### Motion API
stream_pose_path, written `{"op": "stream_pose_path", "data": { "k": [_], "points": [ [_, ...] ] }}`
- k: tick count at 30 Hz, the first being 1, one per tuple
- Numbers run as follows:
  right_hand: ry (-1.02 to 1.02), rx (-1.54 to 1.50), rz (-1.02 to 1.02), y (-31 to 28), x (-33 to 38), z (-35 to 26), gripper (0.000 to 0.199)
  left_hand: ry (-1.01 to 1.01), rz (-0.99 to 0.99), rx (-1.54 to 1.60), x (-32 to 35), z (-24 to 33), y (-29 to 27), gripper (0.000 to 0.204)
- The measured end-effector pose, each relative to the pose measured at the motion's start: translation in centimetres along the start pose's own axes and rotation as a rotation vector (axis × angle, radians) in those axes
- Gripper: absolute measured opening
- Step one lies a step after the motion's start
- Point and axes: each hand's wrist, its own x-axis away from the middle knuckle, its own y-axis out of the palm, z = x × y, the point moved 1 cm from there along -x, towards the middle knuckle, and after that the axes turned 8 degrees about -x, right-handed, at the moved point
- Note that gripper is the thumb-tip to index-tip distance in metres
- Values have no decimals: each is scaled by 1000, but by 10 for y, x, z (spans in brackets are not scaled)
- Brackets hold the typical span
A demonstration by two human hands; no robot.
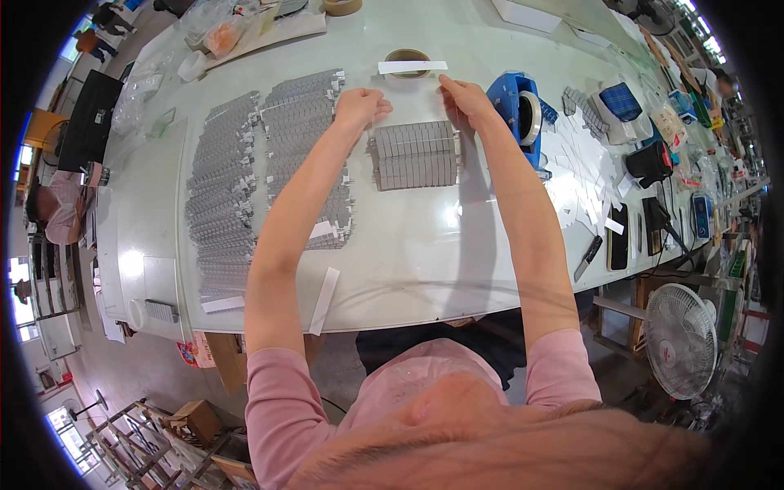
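My left hand (362, 109) is closed, fingertips curled together, above the upper left corner of a ribbed grey block of small pieces (415, 155). My right hand (466, 100) is also closed, its fingers pinched near the block's upper right corner. Whatever lies between the fingertips of either hand is too small or clear to make out. Just beyond the hands, a white paper strip (413, 68) rests across a roll of tape (407, 55). A blue tape dispenser (507, 91) stands right beside my right hand.
Two long rows of grey ribbed pieces (222, 196) (304, 122) lie to the left. White paper scraps (581, 167) cover the right side, with a marker (588, 258) and a phone (618, 237) near the edge. A loose strip (324, 300) lies at the front; a fan (680, 341) stands off the table.
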Motion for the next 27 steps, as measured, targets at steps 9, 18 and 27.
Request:
{"op": "stream_pose_path", "data": {
  "k": [9,18,27],
  "points": [
    [-324,281,344,-3,20,10,41,377,358,-596,17,5,-8,26],
    [-882,862,208,-6,152,25,43,817,419,-1371,167,-10,-21,41],
    [-990,1098,-16,24,171,32,52,717,390,-1331,255,-32,15,43]
  ]
}}
